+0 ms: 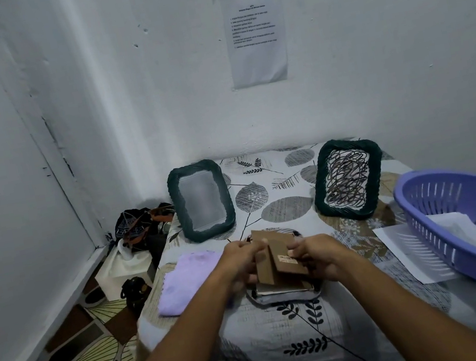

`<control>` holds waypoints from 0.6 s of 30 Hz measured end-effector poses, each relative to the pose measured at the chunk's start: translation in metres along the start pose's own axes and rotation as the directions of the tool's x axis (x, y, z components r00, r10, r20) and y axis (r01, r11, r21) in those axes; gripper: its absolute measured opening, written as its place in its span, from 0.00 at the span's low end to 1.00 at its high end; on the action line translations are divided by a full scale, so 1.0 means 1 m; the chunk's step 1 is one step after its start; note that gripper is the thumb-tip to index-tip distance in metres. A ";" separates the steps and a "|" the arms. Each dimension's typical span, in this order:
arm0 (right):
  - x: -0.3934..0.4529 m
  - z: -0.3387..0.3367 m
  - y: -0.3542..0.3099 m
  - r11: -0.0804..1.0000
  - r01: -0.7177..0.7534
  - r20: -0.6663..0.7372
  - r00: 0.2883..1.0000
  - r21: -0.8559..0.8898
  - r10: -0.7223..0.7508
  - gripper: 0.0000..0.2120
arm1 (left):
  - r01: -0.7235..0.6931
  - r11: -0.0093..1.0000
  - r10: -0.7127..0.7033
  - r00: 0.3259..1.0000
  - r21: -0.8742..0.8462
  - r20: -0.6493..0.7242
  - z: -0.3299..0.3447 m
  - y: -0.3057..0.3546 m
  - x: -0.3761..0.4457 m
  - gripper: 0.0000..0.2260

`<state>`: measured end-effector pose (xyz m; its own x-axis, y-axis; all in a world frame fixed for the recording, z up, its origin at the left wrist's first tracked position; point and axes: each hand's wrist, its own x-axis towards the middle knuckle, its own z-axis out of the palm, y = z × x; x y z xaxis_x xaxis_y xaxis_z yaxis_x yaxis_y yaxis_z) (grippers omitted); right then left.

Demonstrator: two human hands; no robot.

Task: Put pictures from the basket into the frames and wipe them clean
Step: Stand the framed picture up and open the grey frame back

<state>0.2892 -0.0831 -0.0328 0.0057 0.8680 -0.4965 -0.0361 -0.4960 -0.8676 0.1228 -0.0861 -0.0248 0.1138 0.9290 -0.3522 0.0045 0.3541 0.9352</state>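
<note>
hands' frame back point(276, 261) upright, long axis vertical

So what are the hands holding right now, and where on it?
Both hands grip the brown cardboard frame backing: left hand at its left edge, right hand at its right, by the stand flap.

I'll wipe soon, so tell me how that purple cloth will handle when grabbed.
The purple cloth lies rumpled on the table, so it will probably go floppy and drape. It looks thin, likely light. On the patterned cover it may drag rather than slide.
</note>
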 end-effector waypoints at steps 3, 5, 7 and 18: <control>-0.003 -0.001 0.001 0.996 0.064 -0.044 0.997 -0.061 -0.067 0.07 | 0.005 0.998 -0.003 0.999 0.062 -0.042 0.003 -0.002 0.005 0.22; -0.004 -0.001 0.003 0.989 0.120 -0.059 0.990 -0.091 -0.126 0.06 | -0.010 0.998 0.014 0.998 0.063 -0.055 0.005 -0.004 0.006 0.16; -0.005 -0.002 0.004 0.978 0.178 -0.066 0.980 -0.111 -0.186 0.06 | -0.013 1.000 0.014 0.998 0.017 -0.063 0.007 -0.005 0.006 0.12; 0.003 -0.003 0.004 0.885 0.303 -0.221 0.892 -0.352 -0.394 0.15 | -0.047 0.975 0.031 0.997 -0.218 -0.077 0.008 -0.007 0.007 0.24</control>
<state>0.2925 -0.0827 -0.0382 0.2404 0.9646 -0.1079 0.3217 -0.1841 -0.9288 0.1312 -0.0830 -0.0335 0.0365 0.9450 -0.3249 -0.2175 0.3248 0.9204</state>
